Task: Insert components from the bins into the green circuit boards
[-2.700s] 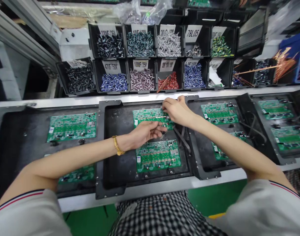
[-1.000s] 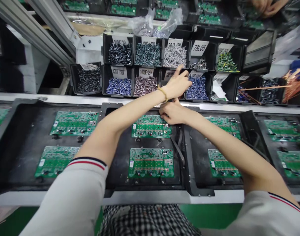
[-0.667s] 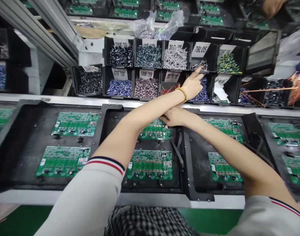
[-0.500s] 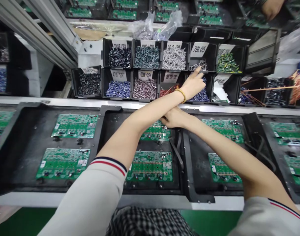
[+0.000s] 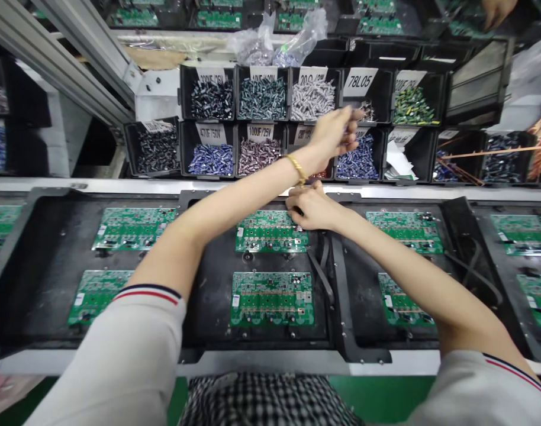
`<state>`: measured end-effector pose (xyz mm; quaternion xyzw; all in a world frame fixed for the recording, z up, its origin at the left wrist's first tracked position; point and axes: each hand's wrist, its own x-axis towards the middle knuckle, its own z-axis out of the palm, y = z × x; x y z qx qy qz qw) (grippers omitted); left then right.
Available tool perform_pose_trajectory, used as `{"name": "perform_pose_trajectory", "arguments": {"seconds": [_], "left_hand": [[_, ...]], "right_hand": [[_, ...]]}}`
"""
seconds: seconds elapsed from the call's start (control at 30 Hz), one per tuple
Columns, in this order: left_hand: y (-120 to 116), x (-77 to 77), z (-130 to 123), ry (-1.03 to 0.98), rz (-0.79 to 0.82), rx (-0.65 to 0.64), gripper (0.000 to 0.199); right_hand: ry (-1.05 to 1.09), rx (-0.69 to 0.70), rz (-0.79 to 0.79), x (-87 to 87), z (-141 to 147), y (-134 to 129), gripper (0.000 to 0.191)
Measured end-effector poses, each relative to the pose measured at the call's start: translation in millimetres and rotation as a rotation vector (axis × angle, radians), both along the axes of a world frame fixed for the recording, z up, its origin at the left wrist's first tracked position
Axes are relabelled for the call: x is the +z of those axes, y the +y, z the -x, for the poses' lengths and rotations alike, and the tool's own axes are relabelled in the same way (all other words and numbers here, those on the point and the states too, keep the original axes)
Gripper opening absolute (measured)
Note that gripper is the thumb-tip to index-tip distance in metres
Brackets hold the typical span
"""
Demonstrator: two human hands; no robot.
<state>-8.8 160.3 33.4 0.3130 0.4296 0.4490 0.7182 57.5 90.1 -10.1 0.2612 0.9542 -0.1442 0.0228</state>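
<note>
My left hand (image 5: 335, 135), with a yellow bracelet at the wrist, hovers in front of the bin labelled 78L05 (image 5: 366, 97), which holds a few small metal-legged parts. Its fingers are curled together; whatever they may pinch is too small to make out. Below it, my right hand (image 5: 314, 207) bends over the upper right corner of a green circuit board (image 5: 270, 232). The fingertips of that hand are closed and pressed down there, and what they hold is hidden. A second circuit board (image 5: 271, 299) lies nearer to me in the same black tray (image 5: 208, 319).
Bins of blue capacitors (image 5: 212, 160), purplish capacitors (image 5: 258, 157) and white parts (image 5: 312, 99) stand in two rows behind the trays. Neighbouring trays hold more boards (image 5: 132, 229). Plastic bags (image 5: 297, 44) lie behind the bins. Another person's hand (image 5: 498, 12) shows at the top right.
My left hand has drawn back leftward from the 78L05 bin and its fingers have curled in. My right hand stays at the board's corner, now less covered by the left arm.
</note>
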Motion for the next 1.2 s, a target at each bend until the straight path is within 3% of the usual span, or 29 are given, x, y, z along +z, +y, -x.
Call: {"name": "perform_pose_trajectory", "arguments": {"seconds": [0.1, 0.3, 0.43, 0.53, 0.63, 0.73, 0.87, 1.0, 1.1, 1.2], "left_hand": [[-42, 3.3, 34, -0.135, 0.118, 0.064, 0.032], [-142, -17.5, 91, 0.002, 0.307, 0.01, 0.022], [-174, -24.9, 107, -0.071, 0.423, 0.02, 0.021], [-182, -28.6, 109, -0.127, 0.452, 0.021, 0.023], [-185, -32.4, 106, -0.157, 0.416, 0.017, 0.021], [-187, -31.8, 101, -0.176, 0.372, 0.011, 0.022], [-181, -20.3, 99, -0.286, 0.495, -0.017, 0.027], [-168, -12.1, 104, -0.311, 0.621, 0.002, 0.028], [-166, -16.7, 105, -0.235, 0.646, 0.047, 0.032], [-171, -24.3, 103, -0.149, 0.627, -0.012, 0.027]], "right_hand": [[-0.029, -0.025, -0.025, 0.2, 0, -3, 0.016], [-0.063, -0.033, -0.119, -1.2, 2, -14, 0.021], [-0.095, -0.029, -0.2, 0.5, 3, -23, 0.024], [-0.063, -0.136, -0.211, 7.7, 2, -32, 0.027], [0.137, -0.26, -0.038, 22.0, 1, -46, 0.026], [0.322, -0.246, 0.144, 37.7, 1, -61, 0.021], [0.286, -0.189, 0.088, 48.7, -1, -64, 0.02], [0.122, -0.189, -0.023, 39.9, -11, -35, 0.019], [0.035, -0.172, -0.022, 21.6, -18, -12, 0.019], [0.057, -0.135, 0.012, 5.1, -22, -1, 0.018]]}}
